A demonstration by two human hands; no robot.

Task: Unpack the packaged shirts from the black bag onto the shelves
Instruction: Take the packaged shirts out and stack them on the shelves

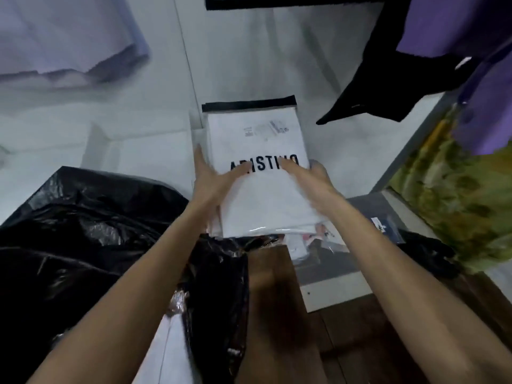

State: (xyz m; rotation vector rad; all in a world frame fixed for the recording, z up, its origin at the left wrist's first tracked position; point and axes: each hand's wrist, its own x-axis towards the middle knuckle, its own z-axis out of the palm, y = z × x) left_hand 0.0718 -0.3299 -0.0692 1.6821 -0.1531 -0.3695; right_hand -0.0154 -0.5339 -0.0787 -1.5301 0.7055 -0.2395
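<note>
So right now it's the placing step: both hands are on a packaged shirt (257, 173), a white one in a clear plastic sleeve with a black strip at the far end and bold black lettering across the middle. It looks like it's sitting on top of a small stack of similar packs on the white shelf (346, 151), though I can't tell for sure if it's fully resting or held a touch above. The left hand (213, 180) has its fingers (200, 159) spread along the left edge with the thumb lying over the top; the right hand (307, 177) lies flat on the pack, fingers loosely spread, nothing pinched. It's all a bit motion-blurred. The black bag (91, 231) is slumped open at the lower left, near the person, and more packs (327, 245) show just under the shirt's near edge. My guess for the next move: square the pack up with the stack, let go, then reach back into the bag for another one.
</note>
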